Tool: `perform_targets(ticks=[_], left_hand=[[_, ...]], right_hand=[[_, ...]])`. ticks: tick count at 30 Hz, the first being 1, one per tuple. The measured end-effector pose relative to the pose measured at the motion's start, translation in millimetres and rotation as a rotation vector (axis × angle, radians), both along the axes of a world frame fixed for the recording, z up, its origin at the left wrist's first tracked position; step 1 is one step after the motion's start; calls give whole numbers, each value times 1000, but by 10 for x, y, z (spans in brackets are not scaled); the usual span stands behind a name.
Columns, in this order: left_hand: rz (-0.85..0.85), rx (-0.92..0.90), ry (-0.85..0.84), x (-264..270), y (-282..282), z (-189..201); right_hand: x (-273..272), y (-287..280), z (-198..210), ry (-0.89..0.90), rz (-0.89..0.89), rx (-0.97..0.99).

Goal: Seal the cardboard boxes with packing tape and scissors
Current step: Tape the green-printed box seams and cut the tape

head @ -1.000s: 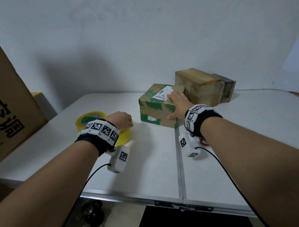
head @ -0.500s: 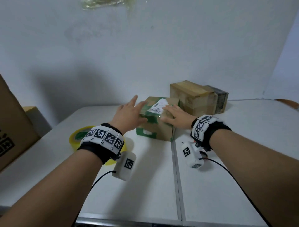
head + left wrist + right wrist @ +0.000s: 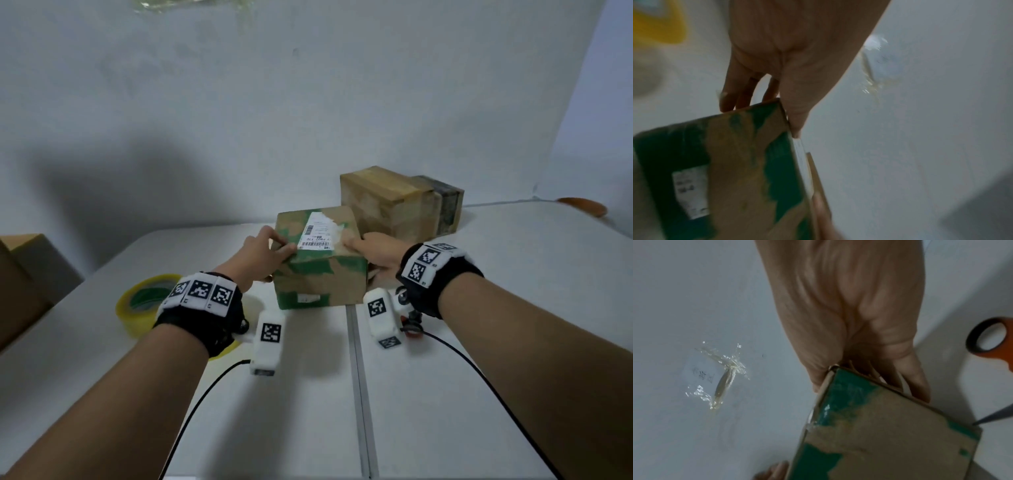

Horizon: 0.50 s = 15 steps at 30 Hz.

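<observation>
Box point(image 3: 320, 263) gripped by both hands, scissors point(image 3: 990, 344) half hidden.

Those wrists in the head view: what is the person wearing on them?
Each forearm is bare, with no sleeve. The left wrist and right wrist each carry a black band topped with white tiles printed with black square codes. A small white camera block, also code-marked, hangs below each band, and a thin black cable trails back from it.

White table point(image 3: 445, 394) carries tape roll point(image 3: 144, 301), scissors point(image 3: 990, 344), 2 taped boxes point(image 3: 394, 202).
</observation>
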<state>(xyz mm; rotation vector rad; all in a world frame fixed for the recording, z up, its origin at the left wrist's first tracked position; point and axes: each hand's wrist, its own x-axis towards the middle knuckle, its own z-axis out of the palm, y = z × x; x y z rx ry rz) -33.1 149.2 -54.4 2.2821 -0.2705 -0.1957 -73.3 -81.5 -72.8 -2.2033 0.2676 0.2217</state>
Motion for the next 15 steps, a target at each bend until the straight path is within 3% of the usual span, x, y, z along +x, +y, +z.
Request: perform_targets(ticks=[4, 7, 15], left_hand=[[9, -290, 331, -54, 87, -38], [-21, -238, 292, -141, 130, -55], [-55, -303, 278, -543, 332, -75]], right_hand=[[-216, 55, 108, -65, 65, -49], [-344, 29, 58, -119, 63, 25], [-579, 66, -37, -270, 25, 288]])
